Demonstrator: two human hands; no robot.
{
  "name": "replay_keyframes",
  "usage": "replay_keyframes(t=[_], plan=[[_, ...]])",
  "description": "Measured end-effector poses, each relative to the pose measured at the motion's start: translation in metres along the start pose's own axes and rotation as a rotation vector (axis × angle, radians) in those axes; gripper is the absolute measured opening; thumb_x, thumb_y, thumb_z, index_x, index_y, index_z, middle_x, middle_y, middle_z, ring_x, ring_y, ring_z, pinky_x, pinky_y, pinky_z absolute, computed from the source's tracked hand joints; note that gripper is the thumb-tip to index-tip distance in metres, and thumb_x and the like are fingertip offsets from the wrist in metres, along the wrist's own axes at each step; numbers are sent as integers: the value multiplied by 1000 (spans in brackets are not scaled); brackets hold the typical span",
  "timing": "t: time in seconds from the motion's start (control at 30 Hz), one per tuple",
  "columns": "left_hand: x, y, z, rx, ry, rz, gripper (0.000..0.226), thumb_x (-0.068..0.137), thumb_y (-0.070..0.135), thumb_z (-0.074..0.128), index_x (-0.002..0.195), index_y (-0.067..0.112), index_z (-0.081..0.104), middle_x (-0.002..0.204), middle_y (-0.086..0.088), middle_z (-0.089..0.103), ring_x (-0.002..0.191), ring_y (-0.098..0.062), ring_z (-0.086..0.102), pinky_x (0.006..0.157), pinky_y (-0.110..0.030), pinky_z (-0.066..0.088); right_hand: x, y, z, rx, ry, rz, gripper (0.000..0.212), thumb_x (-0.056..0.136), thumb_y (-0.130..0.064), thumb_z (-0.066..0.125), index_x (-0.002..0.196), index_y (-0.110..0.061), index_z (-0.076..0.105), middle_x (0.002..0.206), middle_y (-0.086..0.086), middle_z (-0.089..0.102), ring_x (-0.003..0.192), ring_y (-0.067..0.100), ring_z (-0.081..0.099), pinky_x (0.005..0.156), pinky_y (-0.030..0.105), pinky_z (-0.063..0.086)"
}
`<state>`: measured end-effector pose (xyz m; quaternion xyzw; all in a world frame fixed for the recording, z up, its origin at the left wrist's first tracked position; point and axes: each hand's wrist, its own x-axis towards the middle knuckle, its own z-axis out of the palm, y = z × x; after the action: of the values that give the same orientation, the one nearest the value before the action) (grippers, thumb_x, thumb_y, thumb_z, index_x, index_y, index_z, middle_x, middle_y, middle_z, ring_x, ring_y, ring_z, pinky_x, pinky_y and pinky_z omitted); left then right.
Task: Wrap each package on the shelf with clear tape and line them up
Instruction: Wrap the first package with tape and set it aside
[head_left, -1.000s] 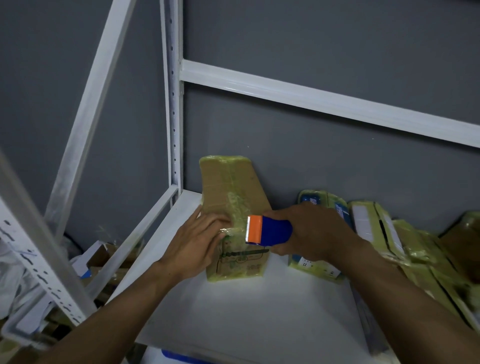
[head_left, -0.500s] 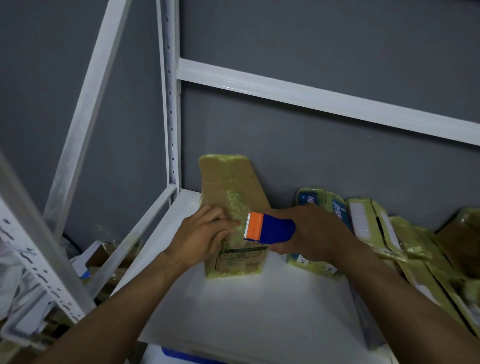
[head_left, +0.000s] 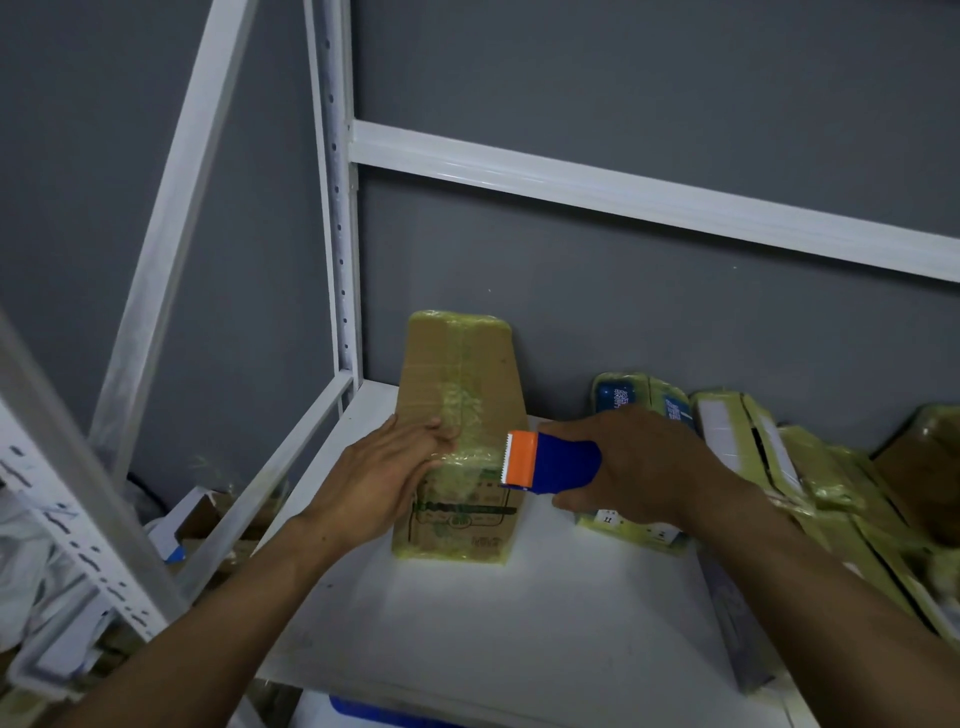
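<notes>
Cardboard package (head_left: 457, 374) stands upright against the wall (head_left: 623, 312) at the left rear of the shelf (head_left: 519, 649). The left grip (head_left: 379, 478), laid flat, presses its taped face to steady it, while the right grip (head_left: 639, 467) curls round the tape dispenser (head_left: 566, 465), its cutter beside the package.

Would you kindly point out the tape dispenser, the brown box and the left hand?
tape dispenser (head_left: 569, 462): head view, blue body.
brown box (head_left: 431, 374): head view, upper cardboard face.
left hand (head_left: 379, 473): head view, back of hand.
</notes>
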<state>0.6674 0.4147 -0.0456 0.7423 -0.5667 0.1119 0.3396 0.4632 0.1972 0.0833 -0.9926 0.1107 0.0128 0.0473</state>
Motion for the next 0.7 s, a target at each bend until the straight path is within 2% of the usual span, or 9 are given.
replay_keyframes(t=[0.07,0.13,0.2,0.27,0.33,0.4,0.5,0.6,0.7], plan=[[3,3,0,51,-31,52,38,103,22,53,140,28,55,136,5,60,127,-21,54,98,-43,52,3,0,0,4,-21,12,64,82,-60,76,140,-43,53,120,-14,67,110,11,61,89,36,56],[6,7,3,120,-67,103,55,93,10,60,144,32,52,130,4,58,118,-21,51,94,-36,49,5,2,0,-11,-18,25,68,81,-61,77,142,-44,51,125,-14,66,114,12,61,90,35,55],[12,13,6,158,-54,89,51,88,20,61,137,34,58,125,6,56,116,-18,48,93,-31,44,5,4,1,-19,-10,34,71,79,-61,78,143,-46,51,125,-14,65,113,12,60,86,32,53],[18,18,11,151,-14,71,34,91,39,62,124,32,64,124,11,58,117,-13,49,95,-31,44,5,4,2,-5,-17,36,73,79,-61,79,144,-46,50,125,-14,66,113,11,60,87,32,54],[22,22,17,99,-9,50,31,96,51,61,118,30,66,127,14,63,121,-9,53,105,-35,43,4,2,3,18,-29,42,75,79,-61,79,146,-44,49,129,-14,65,115,11,60,91,35,55],[23,21,23,61,5,36,30,98,51,59,116,29,68,124,13,67,117,-8,59,109,-37,44,3,1,3,17,-28,42,74,80,-61,78,145,-43,49,128,-14,65,114,10,59,90,33,55],[24,17,25,112,43,62,28,99,51,58,109,27,69,110,12,71,106,-10,63,99,-26,43,0,0,6,44,-15,34,69,83,-57,78,144,-43,49,124,-14,66,103,4,56,78,23,49],[23,11,18,127,54,92,30,101,52,53,108,27,69,106,13,70,102,-9,62,91,-19,39,-5,1,4,84,-5,23,68,82,-56,79,143,-44,50,123,-15,66,93,0,53,68,10,38],[19,5,8,75,44,102,30,101,53,52,110,29,68,108,15,68,103,-10,62,88,-26,46,-11,6,-3,63,-1,19,68,79,-63,77,139,-50,48,120,-20,65,93,0,56,69,14,42]])
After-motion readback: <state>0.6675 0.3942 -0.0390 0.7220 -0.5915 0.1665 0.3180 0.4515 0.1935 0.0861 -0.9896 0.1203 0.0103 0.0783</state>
